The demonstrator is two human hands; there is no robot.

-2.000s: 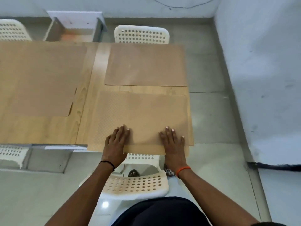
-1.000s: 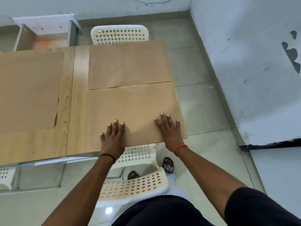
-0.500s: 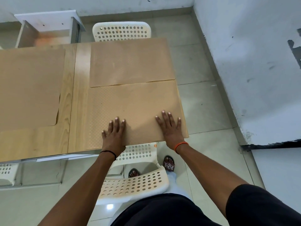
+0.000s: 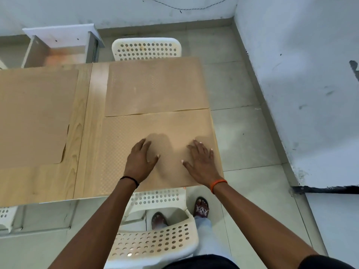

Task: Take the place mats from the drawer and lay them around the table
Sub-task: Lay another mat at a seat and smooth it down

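Three tan place mats lie on the wooden table [image 4: 85, 136]. The near mat [image 4: 136, 133] sits at the table's right front corner, and its far edge meets the far mat [image 4: 155, 86]. A third mat [image 4: 33, 117] covers the left part. My left hand [image 4: 140, 162] is over the near mat's front middle with its fingers relaxed and slightly bent, casting a shadow ahead of it. Spread flat with straight fingers, my right hand [image 4: 202, 162] is over the mat's front right part. Neither hand holds anything. The open white drawer [image 4: 58, 47] stands beyond the table at the back left.
A white perforated chair [image 4: 146, 48] stands at the table's far side and another [image 4: 155, 243] is right in front of me. Part of a third chair [image 4: 5, 212] shows at the lower left. A wall [image 4: 301, 84] closes off the right.
The near mat slid away from me until it met the far mat. Both hands have since moved further onto it, and shadows now show under them.
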